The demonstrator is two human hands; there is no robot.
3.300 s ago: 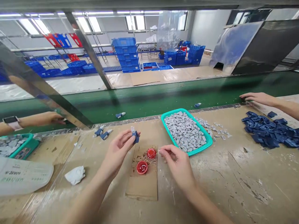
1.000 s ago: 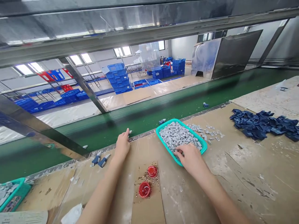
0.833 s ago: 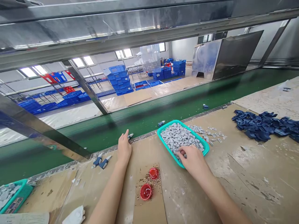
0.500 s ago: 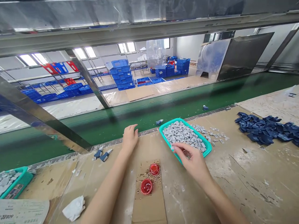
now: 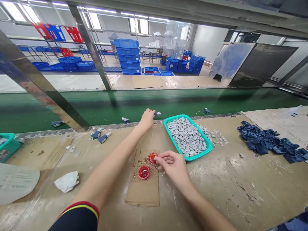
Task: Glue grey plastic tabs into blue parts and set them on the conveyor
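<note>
Now I log the right hand [image 5: 175, 165] shifted from the turquoise tray [image 5: 209, 148] to the farther red cup [image 5: 151, 158], clamped on a pale plastic piece [image 5: 156, 158]: pickup appears complete; the left hand [image 5: 147, 118], grip not discernible, adjoins a navy-and-white part [image 5: 158, 114] on the green conveyor belt [image 5: 134, 99]

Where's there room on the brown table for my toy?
Mostly bare brown tabletop spreads between the right hand, turquoise plastic tray and navy plastic heap. A smaller gap sits between the crumpled white wad and left forearm. It's crowded around the round red cups and right of the tray, among loose grey pieces.
</note>
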